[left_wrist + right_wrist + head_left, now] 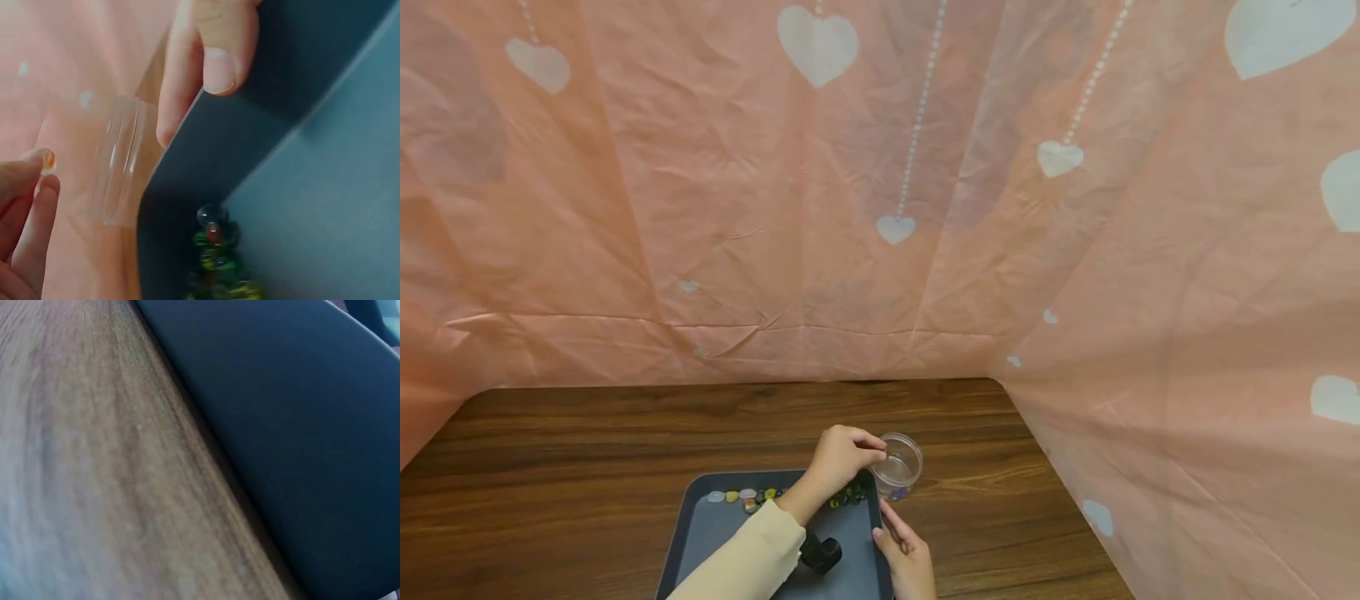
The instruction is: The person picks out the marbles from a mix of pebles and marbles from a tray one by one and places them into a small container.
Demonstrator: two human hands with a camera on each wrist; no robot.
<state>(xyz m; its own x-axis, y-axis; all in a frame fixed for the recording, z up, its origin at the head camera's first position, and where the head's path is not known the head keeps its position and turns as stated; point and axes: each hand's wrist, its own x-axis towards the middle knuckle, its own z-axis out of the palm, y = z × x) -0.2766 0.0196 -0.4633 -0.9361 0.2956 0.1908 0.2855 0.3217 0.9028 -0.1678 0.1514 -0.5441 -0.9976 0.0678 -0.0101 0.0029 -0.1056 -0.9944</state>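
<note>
My left hand [841, 457] reaches across the dark grey tray [700, 533] to the rim of a clear round jar [910, 462]. Between thumb and finger it pinches a small glassy bead with an orange core [48, 159], beside the jar in the left wrist view. My right hand [912, 557] grips the tray's right side, thumb at the rim and fingers along the outer wall. Green and yellow glass marbles [850, 494] are heaped in the tray's far right corner. Pale and yellow pebbles [730, 497] lie along its far edge.
Just beyond the tray's right far corner, the jar stands on a brown wooden table [985, 500]. A few bluish-purple bits [899, 493] show low at the jar. Behind hangs a pink cloth [737, 208] with white hearts. A black device [823, 555] sits by the left wrist.
</note>
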